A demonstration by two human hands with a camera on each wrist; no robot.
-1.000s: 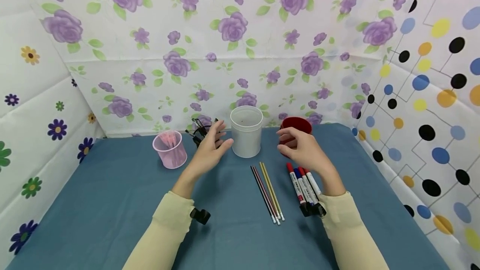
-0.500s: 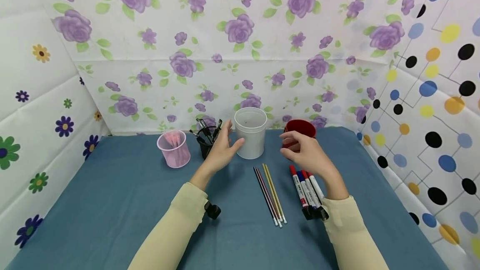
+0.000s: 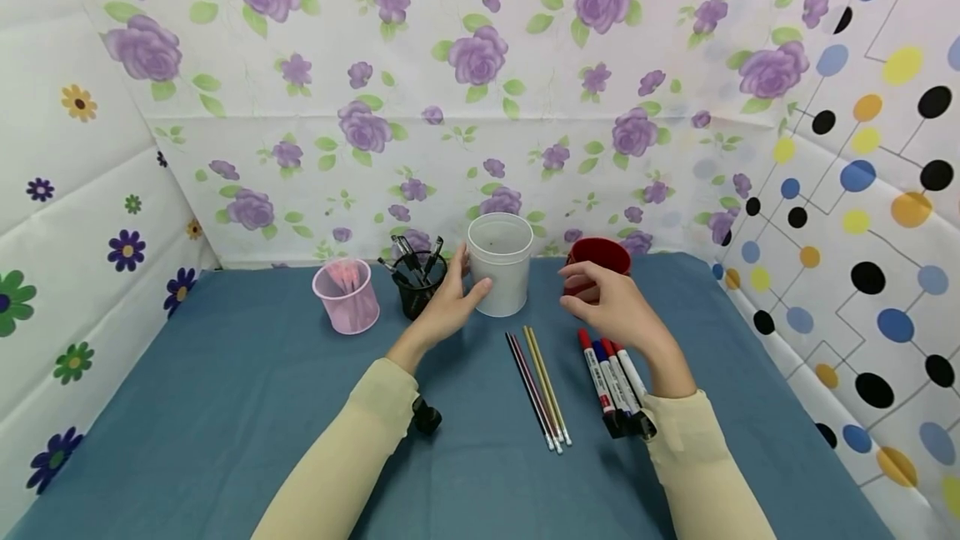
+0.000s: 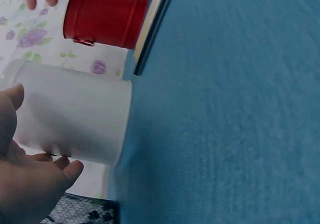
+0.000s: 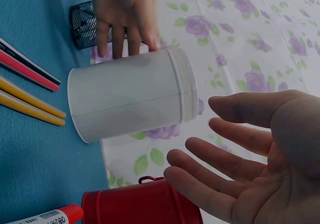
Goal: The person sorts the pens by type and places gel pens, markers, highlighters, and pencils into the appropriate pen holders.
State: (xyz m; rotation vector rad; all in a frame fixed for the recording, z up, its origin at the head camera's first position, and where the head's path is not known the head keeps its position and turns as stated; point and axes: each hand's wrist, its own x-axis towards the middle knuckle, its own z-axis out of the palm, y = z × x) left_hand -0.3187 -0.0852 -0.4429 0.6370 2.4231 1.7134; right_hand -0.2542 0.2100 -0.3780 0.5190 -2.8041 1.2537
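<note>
A white cylindrical container (image 3: 507, 286) stands upright at the back of the blue cloth. My left hand (image 3: 446, 307) is at its left side with fingers fairly straight; the fingertips appear to touch the wall in the left wrist view, and the thumb (image 4: 16, 96) lies close to the front. My right hand (image 3: 618, 307) hovers before the red bucket (image 3: 609, 250), holding nothing, its fingers spread and relaxed in the right wrist view. Several markers (image 3: 606, 375) lie below this hand, partly covered by the wrist. Pencils (image 3: 536, 390), dark and yellow, lie in front of the white container.
To the left of the white container stand a black mesh pen holder (image 3: 415, 300) with dark pens or brushes and a pink cup (image 3: 356, 312) holding pink sticks. A floral sheet (image 3: 300, 107) rises behind the cloth-covered table (image 3: 225, 407). A dotted sheet borders the right.
My left hand has moved right, from in front of the mesh pen holder to the white container's side. The right hand stays nearly where it was. The head view has shifted slightly.
</note>
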